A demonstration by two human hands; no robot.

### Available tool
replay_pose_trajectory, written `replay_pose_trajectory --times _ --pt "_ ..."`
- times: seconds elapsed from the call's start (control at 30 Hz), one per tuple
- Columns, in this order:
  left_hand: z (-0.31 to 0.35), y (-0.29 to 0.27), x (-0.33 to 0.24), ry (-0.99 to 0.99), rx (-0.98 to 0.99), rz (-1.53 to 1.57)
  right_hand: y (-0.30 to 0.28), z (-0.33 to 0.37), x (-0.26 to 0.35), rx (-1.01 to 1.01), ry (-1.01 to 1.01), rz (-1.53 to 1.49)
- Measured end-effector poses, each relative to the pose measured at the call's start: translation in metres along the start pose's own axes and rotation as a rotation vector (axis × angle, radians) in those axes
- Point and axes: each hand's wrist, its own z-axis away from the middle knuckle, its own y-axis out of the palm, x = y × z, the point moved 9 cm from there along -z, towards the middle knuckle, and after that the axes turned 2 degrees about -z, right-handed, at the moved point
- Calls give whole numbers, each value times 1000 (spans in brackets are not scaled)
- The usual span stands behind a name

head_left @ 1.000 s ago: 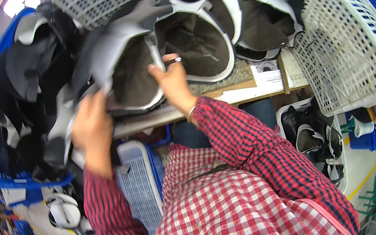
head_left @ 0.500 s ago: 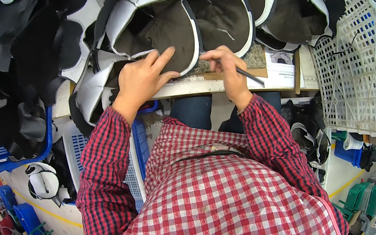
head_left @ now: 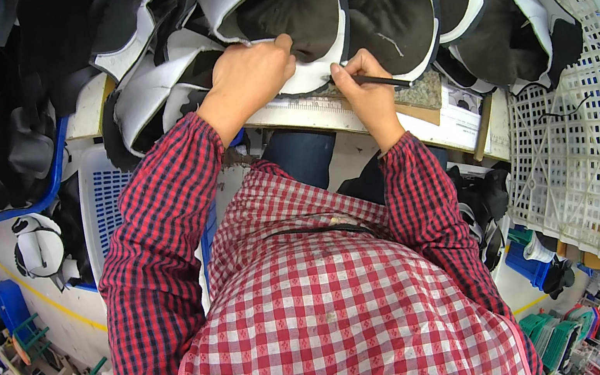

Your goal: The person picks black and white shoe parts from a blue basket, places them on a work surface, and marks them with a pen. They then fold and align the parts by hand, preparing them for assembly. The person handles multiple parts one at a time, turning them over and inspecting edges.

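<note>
Dark-lined shoe uppers with white edges lie overlapped along the bench. My left hand (head_left: 247, 78) is closed on the near edge of one shoe upper (head_left: 288, 13), its fingertips bent over the rim. A white band of that upper (head_left: 314, 75) shows between my two hands. My right hand (head_left: 371, 98) pinches a slim black pen-like tool (head_left: 387, 81), which slants to the right, and is close beside the white band. The tool's tip is too small to make out. Another upper (head_left: 389, 4) lies just right of the held one.
A white perforated crate (head_left: 587, 165) stands at the right. At the left is a blue basket (head_left: 2, 211) heaped with black pieces. A ruler strip (head_left: 303, 111) runs along the bench's front edge, with a printed sheet (head_left: 461, 115) to its right. Below stands a pale crate (head_left: 101, 211).
My left hand has gone from spread fingers to gripping the upper's edge, and the white band now shows. My right hand's tool lies more level. The whole view has shifted slightly.
</note>
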Motion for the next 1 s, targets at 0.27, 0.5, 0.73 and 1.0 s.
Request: replay_pose_trajectory --times 0.27,0.5,0.73,1.0 --pt "-1 2 -2 -5 43 1 4 0 9 0 -70 81" --pt "-1 3 -2 -14 65 -6 5 0 5 28 -37 36" --pt "11 -17 -3 45 -106 37 -10 0 4 -26 78 -245" --pt "196 -161 152 -486 -976 155 -22 19 25 95 2 -283"
